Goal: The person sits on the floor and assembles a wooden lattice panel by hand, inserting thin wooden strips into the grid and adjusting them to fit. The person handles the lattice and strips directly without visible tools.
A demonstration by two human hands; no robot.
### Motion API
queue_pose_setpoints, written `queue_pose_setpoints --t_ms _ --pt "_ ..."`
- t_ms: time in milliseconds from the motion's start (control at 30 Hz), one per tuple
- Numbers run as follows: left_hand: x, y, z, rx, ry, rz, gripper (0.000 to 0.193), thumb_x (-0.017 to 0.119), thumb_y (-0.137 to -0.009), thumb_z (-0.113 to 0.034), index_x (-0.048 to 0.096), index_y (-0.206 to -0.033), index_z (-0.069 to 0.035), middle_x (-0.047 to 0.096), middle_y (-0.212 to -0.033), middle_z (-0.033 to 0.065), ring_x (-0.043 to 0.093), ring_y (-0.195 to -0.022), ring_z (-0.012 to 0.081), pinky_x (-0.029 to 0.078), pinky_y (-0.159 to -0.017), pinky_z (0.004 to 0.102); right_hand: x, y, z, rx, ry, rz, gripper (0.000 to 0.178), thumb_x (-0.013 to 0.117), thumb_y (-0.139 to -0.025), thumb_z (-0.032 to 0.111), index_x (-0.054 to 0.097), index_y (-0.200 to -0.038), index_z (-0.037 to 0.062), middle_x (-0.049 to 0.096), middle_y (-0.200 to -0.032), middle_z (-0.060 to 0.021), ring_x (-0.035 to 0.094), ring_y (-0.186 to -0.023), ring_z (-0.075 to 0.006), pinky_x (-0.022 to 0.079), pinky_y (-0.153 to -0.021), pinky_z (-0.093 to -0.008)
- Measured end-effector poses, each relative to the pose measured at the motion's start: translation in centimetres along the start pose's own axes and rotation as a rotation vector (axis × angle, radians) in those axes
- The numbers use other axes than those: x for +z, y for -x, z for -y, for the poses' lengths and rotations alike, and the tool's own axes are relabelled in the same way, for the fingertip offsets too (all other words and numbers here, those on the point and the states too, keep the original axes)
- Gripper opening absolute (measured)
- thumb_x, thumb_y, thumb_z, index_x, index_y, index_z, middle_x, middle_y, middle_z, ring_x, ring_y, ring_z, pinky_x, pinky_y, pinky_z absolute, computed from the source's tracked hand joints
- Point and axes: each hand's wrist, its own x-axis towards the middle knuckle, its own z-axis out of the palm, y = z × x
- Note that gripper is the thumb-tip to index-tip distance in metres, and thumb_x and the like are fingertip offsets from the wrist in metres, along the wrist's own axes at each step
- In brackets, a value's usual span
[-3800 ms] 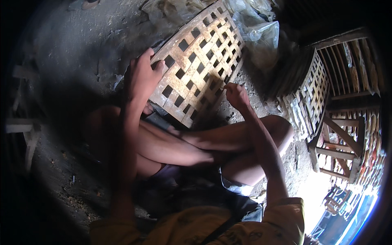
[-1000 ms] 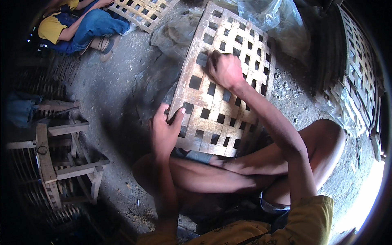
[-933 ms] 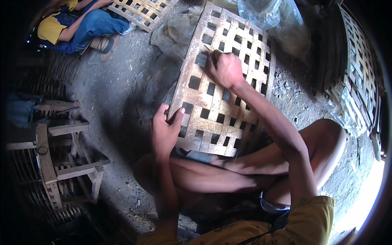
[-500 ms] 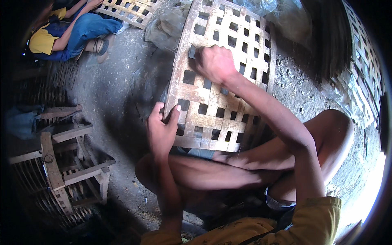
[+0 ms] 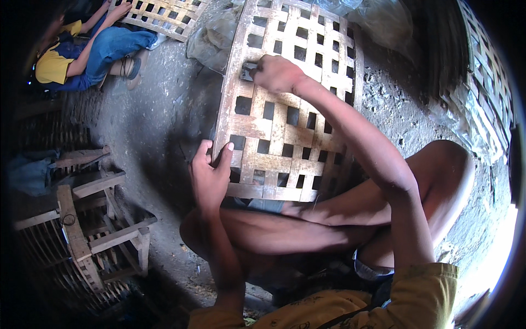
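Note:
A woven bamboo lattice panel (image 5: pixel 257 123) with square holes lies tilted in front of my crossed legs. My left hand (image 5: pixel 211 178) grips its left edge near the lower corner, thumb on top and fingers round the side. Higher up, my right hand (image 5: pixel 278 74) is closed in a fist against the lattice near the left border. A small greyish bit shows by its fingertips, but what the fist holds is hidden.
A wooden frame stool (image 5: pixel 104 238) stands at lower left beside slatted pieces. Clear plastic sheets (image 5: pixel 211 46) lie behind the panel. More lattice panels (image 5: pixel 490 77) are stacked at right. At upper left, another person's hand (image 5: pixel 121 10) touches a similar panel (image 5: pixel 164 16).
The panel has shifted slightly left with my left hand on its edge. My right fist has moved left and turned, coming closer to the panel's left border.

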Motion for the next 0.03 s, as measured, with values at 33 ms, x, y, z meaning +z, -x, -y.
queue_pose_setpoints --t_ms 33 --pt "-0.09 0.11 -0.41 -0.021 0.004 0.010 0.025 0.073 -0.096 -0.022 0.061 -0.097 0.001 0.065 -0.067 0.0092 0.053 -0.059 0.0102 0.045 -0.059 0.0349 -0.41 -0.30 -0.41 -0.009 -0.040 0.044 0.054 0.057 -0.091 0.036 0.065 -0.131 0.0013 0.067 -0.130 -0.0230 0.066 -0.121 -0.0354 0.050 -0.105 -0.0453"
